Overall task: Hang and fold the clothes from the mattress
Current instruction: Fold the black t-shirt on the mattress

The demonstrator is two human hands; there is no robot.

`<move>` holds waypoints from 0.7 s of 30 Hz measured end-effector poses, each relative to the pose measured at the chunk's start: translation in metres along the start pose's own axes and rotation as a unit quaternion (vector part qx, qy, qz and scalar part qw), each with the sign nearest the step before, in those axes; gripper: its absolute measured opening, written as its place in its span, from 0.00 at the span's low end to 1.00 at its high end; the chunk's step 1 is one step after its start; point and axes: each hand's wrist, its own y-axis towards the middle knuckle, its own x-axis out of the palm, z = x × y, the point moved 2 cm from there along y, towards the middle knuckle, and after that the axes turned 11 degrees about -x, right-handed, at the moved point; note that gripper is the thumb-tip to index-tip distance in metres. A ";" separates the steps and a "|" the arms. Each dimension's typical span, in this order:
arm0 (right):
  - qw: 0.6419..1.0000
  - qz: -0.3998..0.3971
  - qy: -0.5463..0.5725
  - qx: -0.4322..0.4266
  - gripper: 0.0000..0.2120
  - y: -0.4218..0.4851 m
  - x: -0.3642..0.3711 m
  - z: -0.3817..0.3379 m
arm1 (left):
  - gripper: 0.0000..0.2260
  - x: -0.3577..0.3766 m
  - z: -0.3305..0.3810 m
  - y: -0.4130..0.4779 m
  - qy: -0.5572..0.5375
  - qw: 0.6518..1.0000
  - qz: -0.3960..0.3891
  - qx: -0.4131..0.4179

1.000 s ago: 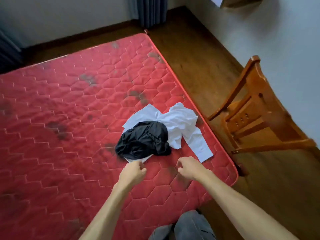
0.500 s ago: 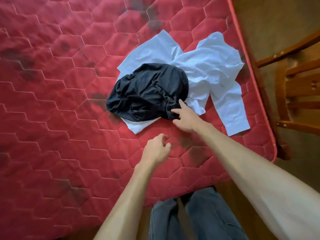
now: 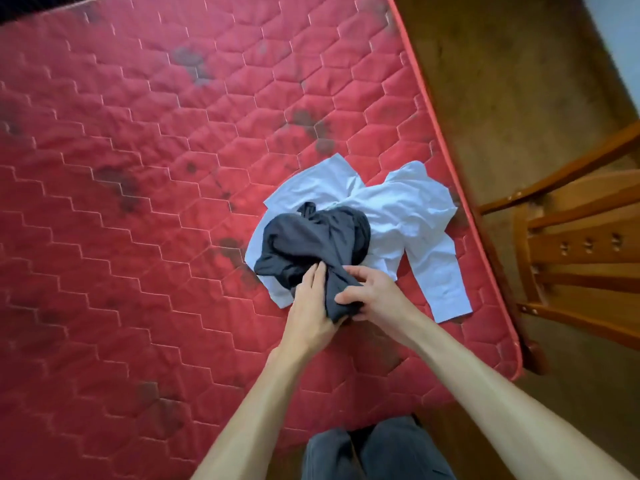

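Off to the right, a brown wooden chair with a slatted back [image 3: 585, 247] stands on the dark brown wooden floor [image 3: 485, 81], just beside the bed's edge. Up in the far right corner, a sliver of pale wall [image 3: 623, 32]. At the bottom, grey trouser legs [image 3: 374, 452] poke into view.

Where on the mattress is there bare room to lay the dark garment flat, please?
The red mattress lies bare left of the pile and toward its far edge. Crowded: the near right corner, where the white shirt spreads to the edge under the dark garment, gripped by the left hand and right hand.
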 end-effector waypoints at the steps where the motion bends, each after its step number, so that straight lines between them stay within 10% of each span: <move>1: 1.000 -0.023 -0.011 -0.011 0.26 -0.017 0.002 -0.016 | 0.31 -0.007 0.009 -0.007 -0.011 1.000 0.024 0.018; 5: 0.991 -0.092 -0.069 -0.064 0.22 -0.084 0.002 -0.070 | 0.09 -0.045 0.046 -0.036 -0.022 0.993 0.086 0.080; 10: 0.981 -0.092 -0.088 -0.146 0.21 -0.153 0.001 -0.120 | 0.13 -0.091 0.072 -0.079 -0.016 0.987 0.107 0.115; 16: 0.918 0.108 -0.234 -0.302 0.36 -0.210 -0.002 -0.160 | 0.13 -0.147 0.102 -0.126 -0.121 0.977 0.094 0.150; 21: 0.821 0.247 -0.303 -0.417 0.26 -0.253 -0.013 -0.190 | 0.18 -0.204 0.152 -0.179 -0.078 0.965 0.089 0.235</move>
